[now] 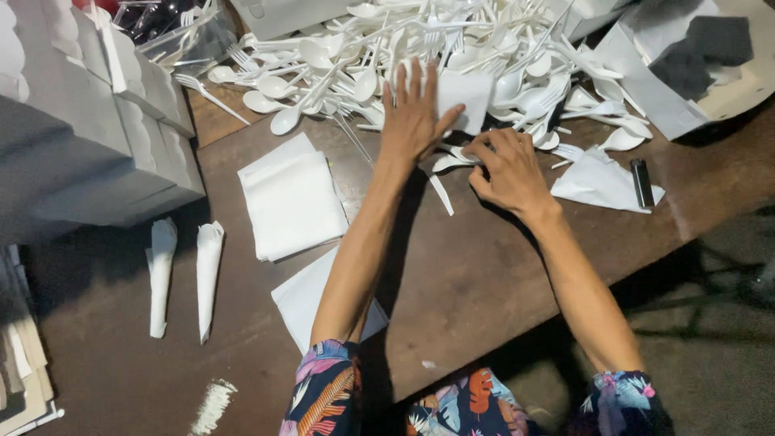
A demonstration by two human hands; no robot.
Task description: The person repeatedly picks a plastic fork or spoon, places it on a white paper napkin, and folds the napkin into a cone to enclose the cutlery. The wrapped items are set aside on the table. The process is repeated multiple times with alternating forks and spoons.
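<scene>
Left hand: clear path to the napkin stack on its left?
Probably yes. The left hand rests on the cutlery pile; only bare table lies between it and the napkin stack.

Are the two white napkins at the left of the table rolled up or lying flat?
Rolled up. The two napkins form narrow tubes, side by side on the brown table, unlike the flat napkin stack nearby.

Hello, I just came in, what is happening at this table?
A person in a floral top is working at a brown wooden table. The left hand lies flat, fingers spread, on a big pile of white plastic spoons and forks. The right hand pinches a piece of white cutlery at the pile's edge. A stack of white napkins lies to the left, and two rolled napkin bundles lie further left.
</scene>
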